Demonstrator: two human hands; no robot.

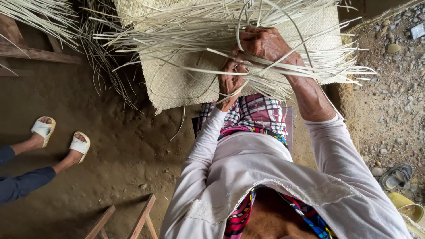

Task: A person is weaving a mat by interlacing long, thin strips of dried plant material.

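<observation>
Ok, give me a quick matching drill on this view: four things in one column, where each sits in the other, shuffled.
1. pale woven straw mat
2. white slip-on sandals
3. grey sandal
4. left hand

A. on gravel, right edge
B. on another person's feet, left side
C. gripping loose straw strips
D. spread on the dirt floor, top centre

Pairs: 1-D, 2-B, 3-A, 4-C
</observation>
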